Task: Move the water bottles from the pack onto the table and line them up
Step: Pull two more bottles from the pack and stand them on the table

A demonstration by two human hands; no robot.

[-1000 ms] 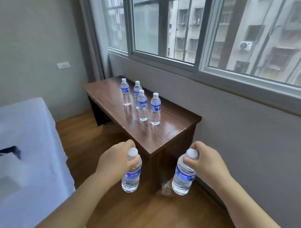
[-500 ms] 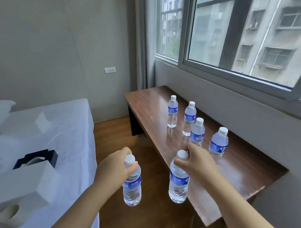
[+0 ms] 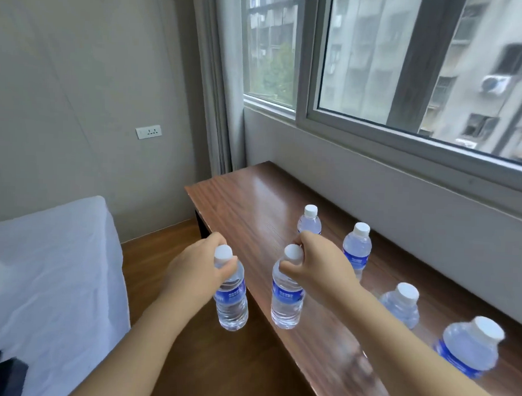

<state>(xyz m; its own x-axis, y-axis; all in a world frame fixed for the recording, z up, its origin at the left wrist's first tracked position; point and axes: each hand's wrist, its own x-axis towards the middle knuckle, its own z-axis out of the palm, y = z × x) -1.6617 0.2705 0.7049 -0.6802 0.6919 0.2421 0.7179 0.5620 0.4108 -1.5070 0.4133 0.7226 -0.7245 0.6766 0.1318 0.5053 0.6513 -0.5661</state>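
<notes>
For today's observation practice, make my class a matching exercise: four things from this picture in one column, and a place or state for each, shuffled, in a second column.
Things:
1. Bottle in the left hand
2. Bottle in the right hand
3. Farthest bottle
4. Wall socket

Places or states:
A. Standing on the table, partly behind the right hand
B. On the grey wall, left of the curtain
C. Carried over the wooden floor
D. Carried at the table's near edge

Pairs: 1-C, 2-D, 3-A, 4-B
</notes>
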